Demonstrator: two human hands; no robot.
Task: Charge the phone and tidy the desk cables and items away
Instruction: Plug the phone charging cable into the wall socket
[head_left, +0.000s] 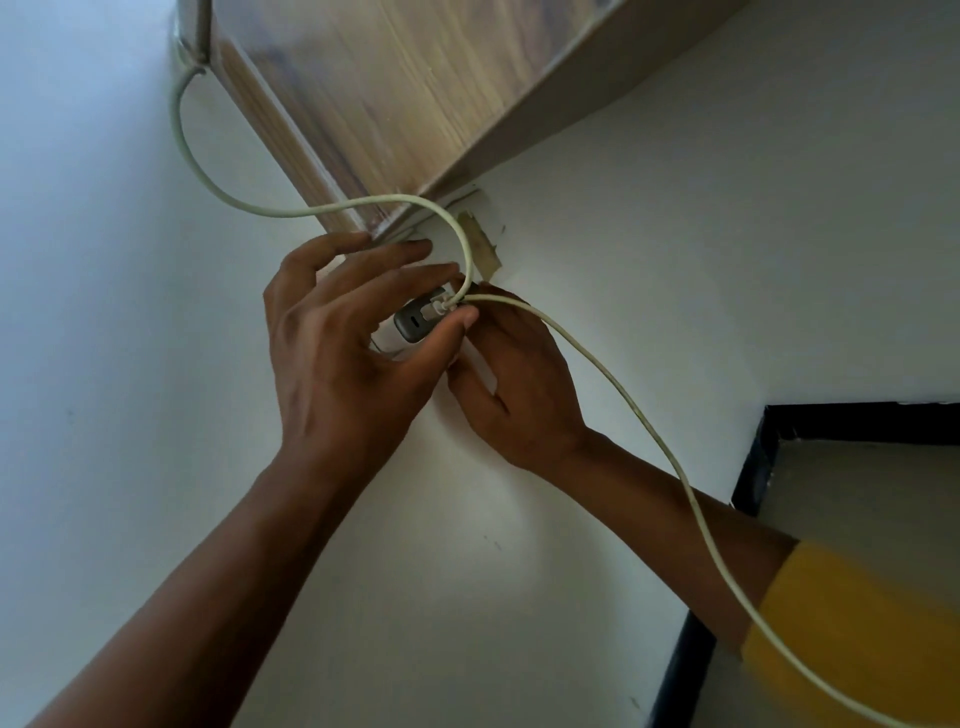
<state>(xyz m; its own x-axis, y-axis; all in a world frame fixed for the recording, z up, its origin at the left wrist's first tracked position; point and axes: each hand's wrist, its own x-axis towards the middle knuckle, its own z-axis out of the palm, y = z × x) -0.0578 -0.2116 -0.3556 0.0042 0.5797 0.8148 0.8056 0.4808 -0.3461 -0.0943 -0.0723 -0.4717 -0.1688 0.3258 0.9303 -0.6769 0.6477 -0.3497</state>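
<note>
Left hand (348, 353) pinches grey charger adapter (413, 325) against white wall (675, 234); right hand (514, 384) grips its far side. White cable (613, 384) plugged in, looping under wooden desk (395, 104).

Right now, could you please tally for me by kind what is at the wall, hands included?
Hands: 2, left and right
White cables: 2, one looping up left, one trailing down right
Grey charger: 1
Wooden desk: 1
Total: 6
</note>
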